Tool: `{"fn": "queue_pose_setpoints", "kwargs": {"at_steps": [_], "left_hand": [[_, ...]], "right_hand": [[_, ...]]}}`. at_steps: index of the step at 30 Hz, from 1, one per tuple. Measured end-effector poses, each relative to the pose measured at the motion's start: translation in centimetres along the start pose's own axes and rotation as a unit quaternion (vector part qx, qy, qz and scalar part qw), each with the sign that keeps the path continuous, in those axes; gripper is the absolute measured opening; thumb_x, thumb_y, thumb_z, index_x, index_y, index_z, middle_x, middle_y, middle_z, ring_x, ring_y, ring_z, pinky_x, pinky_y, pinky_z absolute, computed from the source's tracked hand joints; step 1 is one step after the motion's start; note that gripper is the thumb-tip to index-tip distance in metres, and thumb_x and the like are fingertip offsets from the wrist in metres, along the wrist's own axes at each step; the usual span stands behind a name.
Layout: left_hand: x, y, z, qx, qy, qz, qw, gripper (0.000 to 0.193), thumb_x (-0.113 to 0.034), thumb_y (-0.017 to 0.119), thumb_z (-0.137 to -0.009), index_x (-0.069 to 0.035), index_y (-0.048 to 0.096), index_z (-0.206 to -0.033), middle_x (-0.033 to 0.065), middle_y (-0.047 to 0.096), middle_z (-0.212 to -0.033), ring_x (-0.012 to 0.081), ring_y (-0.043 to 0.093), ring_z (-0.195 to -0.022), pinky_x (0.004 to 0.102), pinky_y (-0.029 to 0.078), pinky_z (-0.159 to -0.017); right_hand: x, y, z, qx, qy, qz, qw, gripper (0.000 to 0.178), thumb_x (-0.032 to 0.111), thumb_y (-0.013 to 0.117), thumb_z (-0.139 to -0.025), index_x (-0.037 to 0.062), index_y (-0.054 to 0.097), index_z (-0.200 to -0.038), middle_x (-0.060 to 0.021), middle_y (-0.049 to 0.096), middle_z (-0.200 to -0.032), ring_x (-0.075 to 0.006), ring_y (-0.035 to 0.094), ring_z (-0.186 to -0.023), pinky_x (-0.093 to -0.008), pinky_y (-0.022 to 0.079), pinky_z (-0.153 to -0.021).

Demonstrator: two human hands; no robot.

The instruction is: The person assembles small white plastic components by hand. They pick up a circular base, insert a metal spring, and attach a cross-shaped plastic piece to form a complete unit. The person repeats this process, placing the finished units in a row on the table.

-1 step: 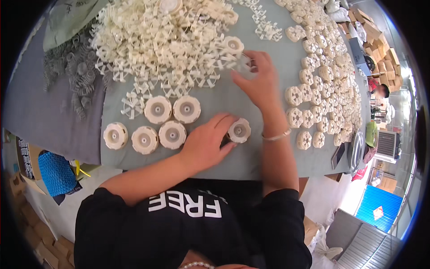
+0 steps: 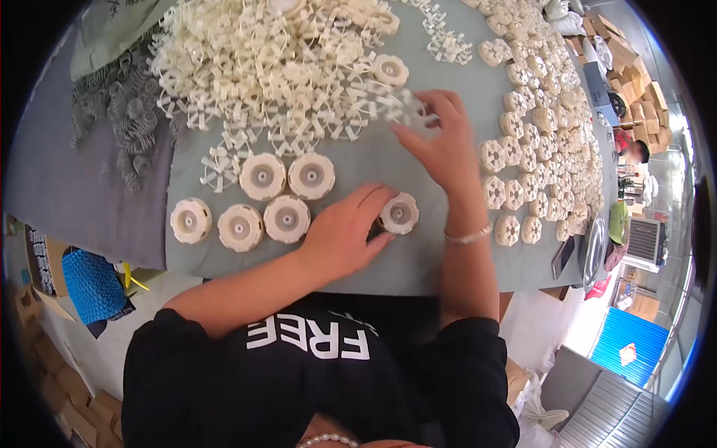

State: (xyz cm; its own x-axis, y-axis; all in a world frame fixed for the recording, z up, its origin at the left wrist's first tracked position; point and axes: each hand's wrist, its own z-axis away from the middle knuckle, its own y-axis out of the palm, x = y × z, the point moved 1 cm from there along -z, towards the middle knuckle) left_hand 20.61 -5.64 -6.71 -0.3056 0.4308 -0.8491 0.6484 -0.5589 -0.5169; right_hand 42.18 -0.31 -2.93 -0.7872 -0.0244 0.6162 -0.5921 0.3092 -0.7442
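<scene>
My left hand (image 2: 345, 228) is closed around the side of a round cream plastic housing (image 2: 399, 213) on the table, its cupped inner face and centre post upward. My right hand (image 2: 447, 145) hovers at the right edge of a heap of white plastic clips (image 2: 261, 71). Between its thumb and fingertips is a small white plastic clip (image 2: 427, 118), smeared by motion. Several similar round housings (image 2: 287, 219) lie face up left of my left hand. Another housing (image 2: 390, 70) rests against the heap, beyond my right hand.
Many cream housings with slotted faces (image 2: 514, 196) spread over the right of the grey table (image 2: 358, 270). Dark coiled springs (image 2: 133, 123) lie at the far left. By the right edge are a phone (image 2: 563, 257) and a metal dish (image 2: 594, 252). Cardboard boxes (image 2: 635, 82) stand beyond.
My right hand has shifted slightly right and nearer, drawing away from the heap. My left hand stays on the same housing. The whole view has shifted a little.
</scene>
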Motion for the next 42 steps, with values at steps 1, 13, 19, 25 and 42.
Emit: {"fn": "queue_pose_setpoints", "kwargs": {"at_steps": [1,13,19,25,42], "left_hand": [[0.2,0.1,-0.1,-0.009,0.015,-0.006,1.0,0.068,-0.022,0.084,-0.083,-0.013,0.056,-0.145,0.0137,0.06,-0.145,0.0356,0.066,-0.118,0.0438,0.059,-0.09],[-0.6,-0.6,0.0,0.051,0.006,0.041,0.998,0.061,-0.015,0.081,-0.08,-0.013,0.061,-0.138,0.0076,0.066,-0.128,0.0289,0.068,-0.094,0.0416,0.058,-0.082],[-0.8,-0.7,0.0,0.049,0.004,0.059,0.997,0.058,-0.017,0.081,-0.081,-0.013,0.064,-0.135,0.0061,0.066,-0.126,0.0237,0.067,-0.081,0.0372,0.056,-0.072],[-0.2,0.3,0.0,0.017,0.022,0.044,0.999,0.054,-0.018,0.081,-0.082,-0.013,0.066,-0.133,0.0051,0.067,-0.124,0.0194,0.065,-0.068,0.0337,0.055,-0.064],[0.5,-0.3,-0.3,0.042,0.006,0.119,0.992,0.053,-0.013,0.077,-0.085,-0.007,0.065,-0.136,0.01,0.067,-0.124,0.0189,0.064,-0.073,0.0328,0.055,-0.068]], "right_hand": [[-0.3,-1.7,1.8,-0.002,-0.011,-0.02,1.0,0.057,0.02,0.09,-0.077,0.0083,0.071,-0.129,-0.0091,0.064,-0.12,-0.0236,0.066,-0.099,-0.036,0.056,-0.085],[-1.2,-4.9,14.9,-0.046,0.136,-0.006,0.99,0.058,0.007,0.089,-0.076,0.0033,0.071,-0.131,-0.0044,0.063,-0.107,-0.0117,0.059,-0.085,-0.0268,0.053,-0.073],[-1.0,-5.4,16.2,-0.082,0.164,-0.055,0.982,0.058,0.004,0.086,-0.077,0.0027,0.07,-0.132,-0.0065,0.064,-0.114,-0.0135,0.06,-0.083,-0.0272,0.053,-0.071],[0.0,-6.5,16.4,-0.008,0.115,-0.104,0.988,0.064,0.001,0.086,-0.073,0.002,0.069,-0.134,-0.0076,0.066,-0.118,-0.0143,0.06,-0.085,-0.0282,0.053,-0.073],[2.4,-4.9,13.2,0.187,0.055,-0.087,0.977,0.059,0.007,0.09,-0.073,0.0109,0.075,-0.131,-0.0069,0.071,-0.13,-0.0256,0.071,-0.104,-0.0351,0.06,-0.085]]}}
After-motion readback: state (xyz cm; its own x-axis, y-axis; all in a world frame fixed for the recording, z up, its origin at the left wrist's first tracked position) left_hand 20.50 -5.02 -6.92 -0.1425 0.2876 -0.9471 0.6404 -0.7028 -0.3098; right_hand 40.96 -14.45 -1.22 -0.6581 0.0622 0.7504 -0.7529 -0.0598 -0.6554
